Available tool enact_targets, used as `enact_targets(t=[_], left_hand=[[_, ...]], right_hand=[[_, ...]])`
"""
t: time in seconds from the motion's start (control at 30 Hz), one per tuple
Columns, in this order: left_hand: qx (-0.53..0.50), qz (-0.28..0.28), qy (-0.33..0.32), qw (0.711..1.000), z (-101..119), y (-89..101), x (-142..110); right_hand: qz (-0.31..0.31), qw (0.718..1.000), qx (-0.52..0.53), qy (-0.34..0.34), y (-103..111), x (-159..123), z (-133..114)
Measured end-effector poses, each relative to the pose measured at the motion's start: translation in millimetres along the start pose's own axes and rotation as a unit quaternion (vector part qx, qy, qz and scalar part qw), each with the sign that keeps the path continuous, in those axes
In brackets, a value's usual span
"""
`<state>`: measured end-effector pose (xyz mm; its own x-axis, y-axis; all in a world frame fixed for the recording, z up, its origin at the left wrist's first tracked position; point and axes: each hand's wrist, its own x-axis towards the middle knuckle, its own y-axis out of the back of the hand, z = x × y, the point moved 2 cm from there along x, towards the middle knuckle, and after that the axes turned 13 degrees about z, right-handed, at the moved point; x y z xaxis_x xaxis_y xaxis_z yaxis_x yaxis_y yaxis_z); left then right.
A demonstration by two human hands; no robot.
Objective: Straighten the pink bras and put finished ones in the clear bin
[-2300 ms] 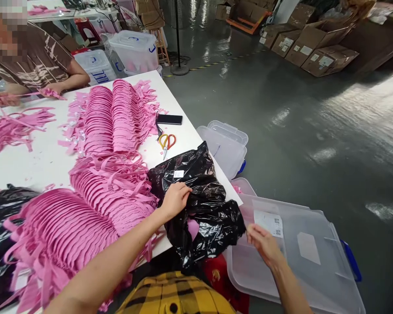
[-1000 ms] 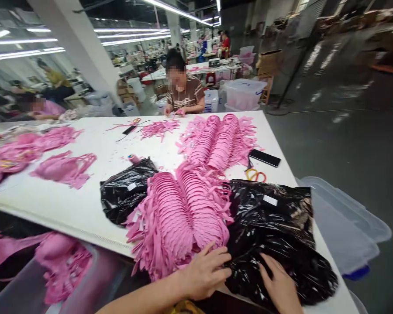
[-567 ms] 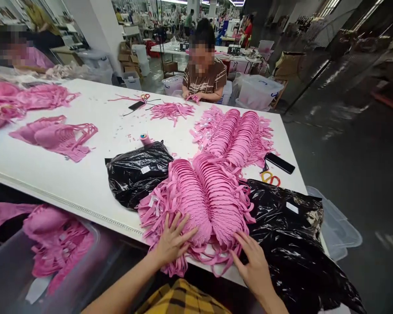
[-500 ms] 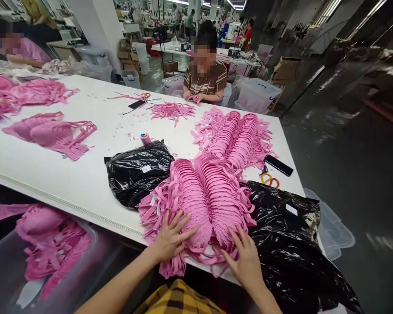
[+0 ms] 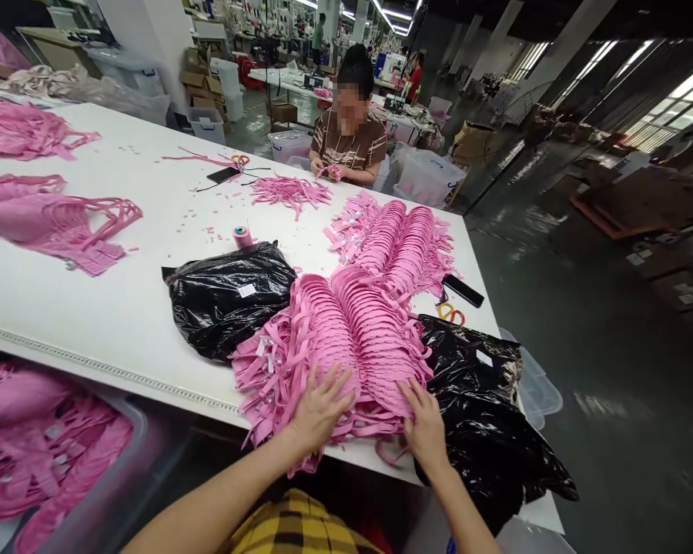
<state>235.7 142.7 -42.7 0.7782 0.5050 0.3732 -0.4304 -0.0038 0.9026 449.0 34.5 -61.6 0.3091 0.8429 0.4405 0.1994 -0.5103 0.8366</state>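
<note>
A long stack of pink bra pieces (image 5: pixel 352 331) with loose straps lies at the near edge of the white table (image 5: pixel 92 308). My left hand (image 5: pixel 322 406) rests flat on the near end of the stack, fingers spread. My right hand (image 5: pixel 424 421) lies with fingers apart on the stack's right side, touching the pink straps beside a crumpled black plastic bag (image 5: pixel 485 415). Neither hand holds anything.
A second black bag (image 5: pixel 231 296) sits left of the stack, a pink thread spool (image 5: pixel 243 235) behind it. A second pink stack (image 5: pixel 398 242), a phone (image 5: pixel 463 291) and scissors (image 5: pixel 450 312) lie farther back. A seated person (image 5: pixel 349 135) works across the table. A bin of pink pieces (image 5: pixel 40 454) stands lower left.
Both hands left the black bag and moved onto the near end of the pink stack. The view swung left from the floor bins to the table.
</note>
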Motion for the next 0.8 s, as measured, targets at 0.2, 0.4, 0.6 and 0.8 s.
enact_targets(t=[0.2, 0.4, 0.6, 0.8], left_hand=[[0.019, -0.017, 0.008, 1.000, -25.0, 22.4, 6.4], [0.033, -0.024, -0.063, 0.997, 25.4, 13.3, -12.7], [0.014, -0.013, -0.067, 0.998, 29.8, 0.2, -44.4], [0.013, -0.006, -0.053, 0.999, -12.0, 23.7, -47.3]], right_hand=[[-0.108, 0.994, 0.028, 0.020, 6.8, 21.1, 6.0], [-0.021, 0.998, 0.047, 0.047, 19.2, 13.4, 0.1], [0.016, 0.995, 0.073, 0.069, 18.1, -13.2, -3.6], [0.049, 0.989, 0.099, 0.097, 12.8, -32.5, 5.4]])
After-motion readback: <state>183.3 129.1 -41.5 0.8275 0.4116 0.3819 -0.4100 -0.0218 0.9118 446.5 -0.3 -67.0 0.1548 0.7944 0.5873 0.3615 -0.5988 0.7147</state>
